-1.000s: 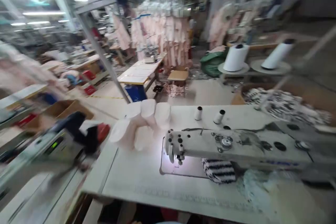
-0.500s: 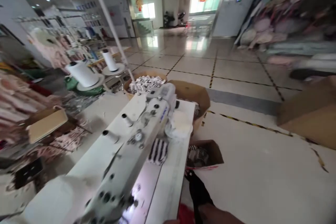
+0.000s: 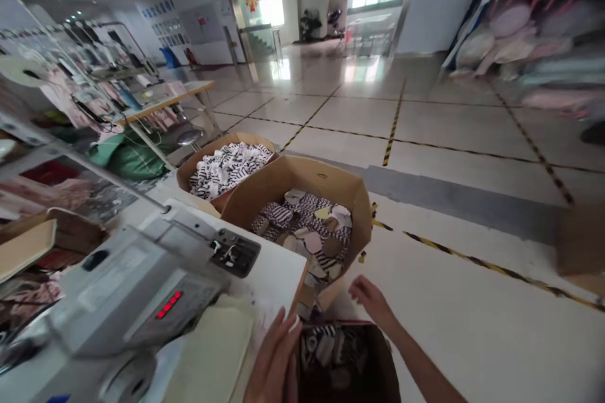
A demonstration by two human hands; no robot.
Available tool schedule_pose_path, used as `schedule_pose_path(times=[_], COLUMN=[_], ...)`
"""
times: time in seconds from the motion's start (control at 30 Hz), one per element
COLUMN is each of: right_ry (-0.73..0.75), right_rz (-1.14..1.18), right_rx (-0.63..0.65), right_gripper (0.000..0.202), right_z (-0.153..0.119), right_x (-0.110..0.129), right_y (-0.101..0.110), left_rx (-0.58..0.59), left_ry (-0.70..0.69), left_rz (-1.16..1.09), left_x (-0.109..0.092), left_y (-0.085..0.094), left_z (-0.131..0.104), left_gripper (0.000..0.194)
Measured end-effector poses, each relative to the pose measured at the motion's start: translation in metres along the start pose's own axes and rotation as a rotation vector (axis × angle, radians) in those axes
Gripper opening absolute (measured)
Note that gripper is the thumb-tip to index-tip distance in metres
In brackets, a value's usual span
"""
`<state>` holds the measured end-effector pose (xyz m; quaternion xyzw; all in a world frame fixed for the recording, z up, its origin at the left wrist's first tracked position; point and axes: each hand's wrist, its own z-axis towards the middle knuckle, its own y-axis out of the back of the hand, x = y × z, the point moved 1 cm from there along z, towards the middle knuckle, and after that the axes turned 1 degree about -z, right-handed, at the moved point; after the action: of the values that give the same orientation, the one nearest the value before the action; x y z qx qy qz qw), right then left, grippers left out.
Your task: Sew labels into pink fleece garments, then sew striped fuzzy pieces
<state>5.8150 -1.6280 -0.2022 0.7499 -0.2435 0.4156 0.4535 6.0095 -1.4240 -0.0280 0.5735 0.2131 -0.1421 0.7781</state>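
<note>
My left hand (image 3: 275, 352) has its fingers stretched out and lies along the left side of a small open box (image 3: 392, 368), by the table edge. Small striped and plain pieces (image 3: 326, 349) lie in the far part of that box; its near part is dark. Over the box's far right corner hangs my right hand (image 3: 371, 297), fingers loosely bent and apart, with nothing visible in it. Just beyond stands a large cardboard box (image 3: 362, 201) holding black-and-white striped fabric pieces (image 3: 302, 217). Left of my left hand is a pale yellow sheet or cloth (image 3: 212, 346) on the table.
A sewing machine (image 3: 142, 302) with a red lit display stands on the white table (image 3: 278, 264). Another carton (image 3: 184, 182) full of striped pieces is beyond it. Yellow-black tape (image 3: 454, 255) marks the floor; a brown box (image 3: 581, 245) stands at right.
My view has moved forward and right, closer to the cartons. Both hands have come over the small box. The long black item by my hand earlier is out of sight.
</note>
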Motion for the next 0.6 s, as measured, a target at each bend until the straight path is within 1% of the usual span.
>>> schedule_pose_path(times=[0.07,0.1,0.13,0.2,0.23,0.3,0.4,0.5,0.6], right_ry=[0.051,0.080,0.112,0.178,0.209,0.262,0.308,0.318,0.310], right_rz=[-0.059,-0.097,-0.142,-0.241,-0.292,-0.388,-0.508,-0.596,-0.662], right_rx=[0.004,0.005,0.006,0.009,0.013,0.028,0.064,0.100,0.138], right_gripper=[0.025,0.025,0.025,0.023,0.022,0.020,0.018,0.018,0.018], right_z=[0.049,0.069,0.083,0.100,0.102,0.099,0.088,0.081,0.079], right_x=[-0.003,-0.002,-0.001,0.003,0.004,0.005,0.004,0.003,0.007], right_y=[0.013,0.015,0.015,0.011,0.007,-0.002,-0.011,-0.014,-0.011], left_rx=[-0.117,-0.146,-0.160,-0.153,-0.146,-0.122,-0.097,-0.104,-0.111], left_ry=[-0.081,-0.087,-0.074,-0.023,-0.006,-0.016,-0.027,0.025,0.054], left_rz=[0.132,0.215,0.303,0.452,0.506,0.582,0.625,0.607,0.588], left_x=[-0.008,-0.009,-0.008,-0.001,0.004,0.015,0.023,0.020,0.013], left_y=[-0.013,-0.020,-0.027,-0.040,-0.046,-0.054,-0.059,-0.057,-0.054], left_z=[0.046,0.065,0.080,0.099,0.103,0.105,0.102,0.102,0.103], left_gripper=[0.050,0.052,0.054,0.057,0.058,0.061,0.064,0.067,0.068])
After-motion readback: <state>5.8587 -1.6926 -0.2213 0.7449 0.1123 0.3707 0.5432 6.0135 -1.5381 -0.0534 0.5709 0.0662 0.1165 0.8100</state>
